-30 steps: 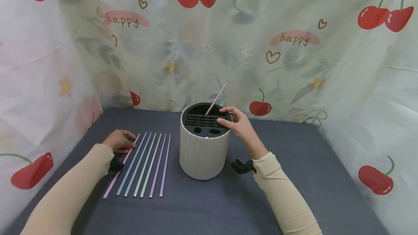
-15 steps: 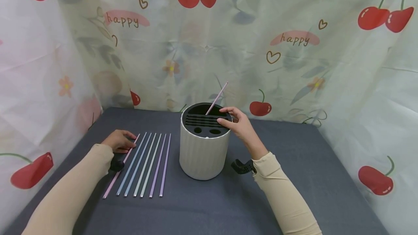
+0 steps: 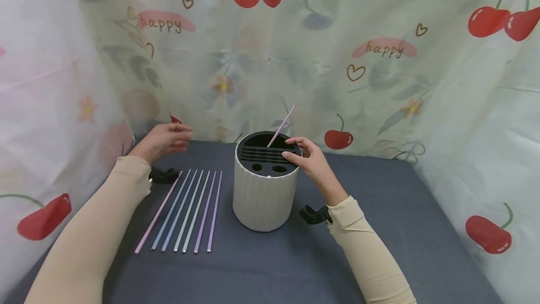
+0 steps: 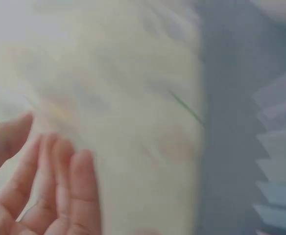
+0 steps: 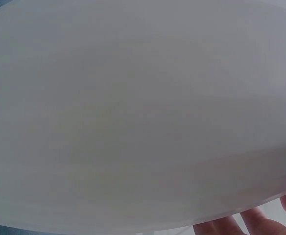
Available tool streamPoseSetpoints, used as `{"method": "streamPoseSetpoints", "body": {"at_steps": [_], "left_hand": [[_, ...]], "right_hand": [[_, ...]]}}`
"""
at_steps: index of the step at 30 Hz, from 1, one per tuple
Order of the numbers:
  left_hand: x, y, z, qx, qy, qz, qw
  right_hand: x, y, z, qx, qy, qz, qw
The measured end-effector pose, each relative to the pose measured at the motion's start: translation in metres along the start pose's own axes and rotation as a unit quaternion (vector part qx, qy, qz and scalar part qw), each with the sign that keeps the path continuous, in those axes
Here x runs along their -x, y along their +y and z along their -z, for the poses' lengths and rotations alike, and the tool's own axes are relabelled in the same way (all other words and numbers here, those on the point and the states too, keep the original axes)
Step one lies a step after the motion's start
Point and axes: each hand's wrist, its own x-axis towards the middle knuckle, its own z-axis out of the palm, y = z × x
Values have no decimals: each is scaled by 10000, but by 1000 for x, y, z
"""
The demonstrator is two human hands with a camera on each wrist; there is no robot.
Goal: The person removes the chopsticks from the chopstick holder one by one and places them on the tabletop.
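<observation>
A white ribbed utensil holder with a black slotted top stands on the table. One pink chopstick leans out of its large rear opening. My right hand holds the holder's right rim, thumb over the black top; its fingertips show at the rim in the right wrist view. My left hand is raised at the back left with nothing in it, its fingers fairly straight. In front of it lie a pink chopstick, blue chopsticks, pale green chopsticks and purple chopsticks.
A dark grey cloth covers the table. Patterned curtains with cherries hang at the back and on both sides. Black straps are worn on the wrists. The left wrist view is blurred.
My left hand has left the outer pink chopstick and moved up and back, away from the row. The right hand has stayed on the holder. The view has shifted slightly.
</observation>
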Motion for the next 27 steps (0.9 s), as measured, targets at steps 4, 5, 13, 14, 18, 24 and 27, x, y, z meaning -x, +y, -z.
{"method": "streamPoseSetpoints", "body": {"at_steps": [4,5,13,14,18,24,27], "left_hand": [[1,68,-32,941,76,-628,9936],[1,82,-41,1119,73,-745,9909],[-9,154,-113,1165,-367,-1329,9836],[-11,157,-121,1033,-431,-1328,9848],[-19,159,-147,523,-747,-1165,9890],[-23,151,-166,60,-1267,-819,9885],[-25,149,-171,-150,-1395,-709,9876]], "right_hand": [[0,0,2,-19,23,-25,10000],[0,0,2,-12,18,-32,10000],[0,-1,0,43,22,-37,10000],[0,-1,0,38,23,-52,10000],[0,-2,0,-10,8,-113,9999],[1,-2,0,-43,4,-119,9999],[2,-3,1,-52,3,-114,9999]]}}
